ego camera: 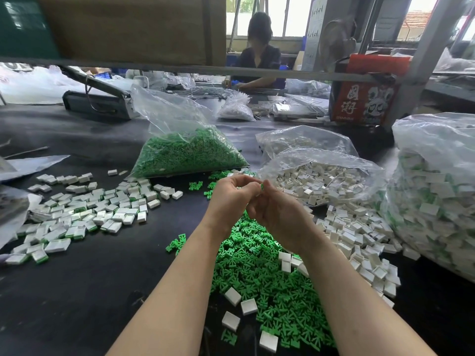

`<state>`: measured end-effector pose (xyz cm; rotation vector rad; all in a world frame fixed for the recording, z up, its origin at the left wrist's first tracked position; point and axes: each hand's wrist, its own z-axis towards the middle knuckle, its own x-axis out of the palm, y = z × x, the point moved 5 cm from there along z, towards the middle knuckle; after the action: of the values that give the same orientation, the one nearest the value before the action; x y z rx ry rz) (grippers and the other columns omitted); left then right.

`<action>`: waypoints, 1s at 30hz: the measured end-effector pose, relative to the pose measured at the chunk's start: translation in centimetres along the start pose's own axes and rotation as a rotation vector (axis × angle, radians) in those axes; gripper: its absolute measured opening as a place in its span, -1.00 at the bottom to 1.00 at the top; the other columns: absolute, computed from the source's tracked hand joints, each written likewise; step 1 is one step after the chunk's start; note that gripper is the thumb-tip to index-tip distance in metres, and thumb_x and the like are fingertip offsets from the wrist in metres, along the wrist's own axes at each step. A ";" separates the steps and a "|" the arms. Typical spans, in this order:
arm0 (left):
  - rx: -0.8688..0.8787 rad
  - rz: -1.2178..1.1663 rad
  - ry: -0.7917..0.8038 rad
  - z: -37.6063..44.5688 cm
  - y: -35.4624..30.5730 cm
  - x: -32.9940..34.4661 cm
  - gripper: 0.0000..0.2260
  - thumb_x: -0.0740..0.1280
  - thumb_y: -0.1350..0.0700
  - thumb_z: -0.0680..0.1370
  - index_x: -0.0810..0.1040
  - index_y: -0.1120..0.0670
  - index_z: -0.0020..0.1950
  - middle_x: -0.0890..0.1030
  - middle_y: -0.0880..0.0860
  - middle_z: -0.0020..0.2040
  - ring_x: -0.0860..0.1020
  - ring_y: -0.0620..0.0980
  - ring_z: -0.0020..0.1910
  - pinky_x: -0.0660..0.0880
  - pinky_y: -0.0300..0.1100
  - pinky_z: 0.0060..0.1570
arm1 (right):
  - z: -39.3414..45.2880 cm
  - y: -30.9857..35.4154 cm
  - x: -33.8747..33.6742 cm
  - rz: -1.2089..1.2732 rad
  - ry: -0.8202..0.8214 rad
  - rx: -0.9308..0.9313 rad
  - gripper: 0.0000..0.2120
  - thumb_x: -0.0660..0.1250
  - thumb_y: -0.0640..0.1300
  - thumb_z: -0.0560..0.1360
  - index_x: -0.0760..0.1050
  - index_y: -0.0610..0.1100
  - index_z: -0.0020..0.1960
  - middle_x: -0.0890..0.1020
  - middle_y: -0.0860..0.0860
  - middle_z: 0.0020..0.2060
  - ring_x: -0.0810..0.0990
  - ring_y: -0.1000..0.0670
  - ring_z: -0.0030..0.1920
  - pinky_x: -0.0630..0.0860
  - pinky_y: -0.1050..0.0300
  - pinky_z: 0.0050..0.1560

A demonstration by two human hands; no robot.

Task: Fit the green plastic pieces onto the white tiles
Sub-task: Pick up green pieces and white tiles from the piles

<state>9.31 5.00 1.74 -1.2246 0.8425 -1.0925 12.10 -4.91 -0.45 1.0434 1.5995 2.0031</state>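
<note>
Above the loose green pieces [259, 273] on the tabletop [90, 291], my left hand [231, 199] and right hand [277, 214] each grip, pinching one green piece [262, 186] together; any tile there is hidden. Risk: misaligned press, piece slips into the heap. White tiles [359, 237] lie right.

Piece pinched between the hands [257, 199] mostly hidden by fingers, far worker's [258, 60] face blurred, forearms cut off below

Matt green plastic pcs [259, 273]; glossy clear bags [177, 116]; matt black tabletop [77, 291].
</note>
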 end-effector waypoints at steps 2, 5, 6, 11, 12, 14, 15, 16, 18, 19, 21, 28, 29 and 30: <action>-0.014 -0.015 -0.005 -0.1 0.0 0.1 -0.90 0.32 0.15 0.35 0.58 0.16 -0.21 0.50 0.15 -0.44 0.39 -0.06 -0.63 0.36 -0.33 -0.54 | -0.1 0.1 0.0 -0.040 -0.011 -0.022 -0.35 0.12 0.09 0.54 0.33 -0.47 0.32 0.47 -0.15 -0.33 0.40 0.00 -0.32 0.23 0.14 -0.28; -0.019 -0.024 -0.010 -0.1 0.2 0.2 -0.91 0.33 0.19 0.38 0.57 0.20 -0.20 0.49 0.13 -0.46 0.37 -0.04 -0.62 0.36 -0.29 -0.56 | -0.3 0.3 0.2 -0.057 -0.001 -0.052 -0.49 0.14 0.08 0.55 0.46 -0.30 0.29 0.46 -0.17 -0.31 0.36 -0.05 -0.28 0.17 0.08 -0.25; -0.023 -0.033 -0.014 0.0 0.3 0.2 -0.94 0.33 0.23 0.42 0.56 0.22 -0.19 0.49 0.14 -0.47 0.36 -0.04 -0.63 0.36 -0.28 -0.57 | -0.3 0.3 0.2 -0.052 0.003 -0.057 -0.50 0.14 0.08 0.55 0.47 -0.29 0.27 0.46 -0.17 -0.30 0.35 -0.06 -0.27 0.17 0.07 -0.23; -0.046 -0.073 -0.037 0.0 0.2 0.4 -0.90 0.30 0.34 0.50 0.54 0.24 -0.21 0.51 0.55 -0.08 0.33 -0.01 -0.63 0.32 -0.28 -0.61 | -0.3 0.3 0.2 -0.058 0.000 -0.061 -0.37 0.16 0.10 0.53 0.37 -0.47 0.27 0.49 -0.15 -0.31 0.38 -0.06 -0.28 0.21 0.08 -0.23; -0.047 -0.073 -0.037 0.0 0.2 0.5 -0.88 0.30 0.34 0.50 0.54 0.22 -0.22 0.51 0.56 -0.04 0.33 -0.01 -0.63 0.31 -0.28 -0.61 | -0.3 0.2 0.1 -0.048 0.001 -0.062 -0.38 0.17 0.10 0.53 0.39 -0.45 0.27 0.49 -0.15 -0.31 0.39 -0.05 -0.28 0.22 0.09 -0.23; -0.049 -0.074 -0.035 0.0 0.3 0.6 -0.87 0.31 0.34 0.50 0.54 0.20 -0.23 0.53 0.53 -0.02 0.33 -0.02 -0.63 0.32 -0.27 -0.60 | -0.3 0.2 0.0 -0.037 -0.003 -0.064 -0.42 0.19 0.09 0.53 0.43 -0.42 0.24 0.49 -0.13 -0.33 0.39 -0.05 -0.29 0.21 0.09 -0.24; -0.049 -0.084 -0.031 0.1 0.4 0.6 -0.88 0.31 0.34 0.50 0.54 0.21 -0.23 0.56 0.49 -0.03 0.34 -0.03 -0.63 0.33 -0.27 -0.60 | -0.3 0.2 -0.1 -0.036 -0.008 -0.065 -0.46 0.19 0.08 0.53 0.45 -0.39 0.21 0.49 -0.12 -0.34 0.38 -0.05 -0.29 0.20 0.09 -0.24; -0.047 -0.100 -0.026 0.1 0.5 0.7 -0.89 0.31 0.35 0.50 0.54 0.23 -0.22 0.61 0.41 -0.04 0.34 -0.04 -0.64 0.33 -0.27 -0.60 | -0.2 0.1 -0.2 -0.032 -0.012 -0.064 -0.52 0.19 0.06 0.54 0.46 -0.35 0.17 0.48 -0.11 -0.34 0.37 -0.04 -0.29 0.19 0.10 -0.25; -0.049 -0.132 -0.019 0.1 0.6 1.0 -0.92 0.30 0.36 0.50 0.53 0.27 -0.19 0.70 0.20 -0.07 0.35 -0.08 -0.64 0.35 -0.28 -0.60 | -0.1 0.0 -0.4 -0.016 -0.017 -0.057 -0.62 0.20 0.04 0.55 0.48 -0.28 0.10 0.47 -0.10 -0.33 0.37 -0.02 -0.29 0.20 0.10 -0.23; -0.052 -0.140 -0.021 0.0 0.7 1.1 -0.92 0.30 0.37 0.50 0.52 0.28 -0.20 0.71 0.16 -0.06 0.35 -0.08 -0.64 0.36 -0.27 -0.59 | -0.1 -0.1 -0.4 -0.003 -0.022 -0.051 -0.65 0.20 0.03 0.55 0.50 -0.26 0.11 0.47 -0.09 -0.33 0.36 -0.01 -0.28 0.20 0.11 -0.22; -0.057 -0.144 -0.033 0.0 0.7 1.1 -0.91 0.30 0.36 0.50 0.52 0.27 -0.20 0.71 0.16 -0.06 0.37 -0.09 -0.63 0.37 -0.26 -0.56 | 0.0 -0.2 -0.5 0.029 -0.031 -0.040 -0.68 0.20 -0.01 0.57 0.52 -0.23 0.13 0.46 -0.07 -0.33 0.36 0.01 -0.28 0.22 0.14 -0.22; -0.038 -0.151 -0.026 -0.1 0.6 1.1 -0.80 0.30 0.36 0.49 0.48 0.17 -0.32 0.71 0.16 -0.08 0.35 -0.08 -0.64 0.36 -0.29 -0.54 | 0.1 -0.4 -0.4 0.106 -0.045 -0.032 -0.70 0.18 -0.08 0.60 0.55 -0.22 0.17 0.45 -0.04 -0.35 0.38 0.06 -0.30 0.29 0.17 -0.21; -0.040 -0.154 -0.025 -0.2 0.6 1.1 -0.79 0.30 0.36 0.49 0.47 0.16 -0.32 0.71 0.16 -0.09 0.35 -0.08 -0.64 0.37 -0.28 -0.54 | 0.1 -0.4 -0.4 0.107 -0.048 -0.032 -0.70 0.17 -0.08 0.61 0.54 -0.24 0.17 0.45 -0.05 -0.34 0.37 0.06 -0.30 0.29 0.17 -0.21; -0.041 -0.154 -0.026 -0.2 0.6 1.1 -0.78 0.30 0.36 0.49 0.47 0.16 -0.33 0.71 0.17 -0.09 0.35 -0.08 -0.64 0.37 -0.27 -0.53 | 0.1 -0.4 -0.4 0.104 -0.050 -0.031 -0.70 0.16 -0.09 0.61 0.52 -0.26 0.18 0.45 -0.04 -0.35 0.37 0.06 -0.30 0.29 0.17 -0.22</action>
<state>9.59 3.86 1.15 -1.3526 0.7642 -1.1850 12.33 -5.00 -0.93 1.1782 1.5127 2.0447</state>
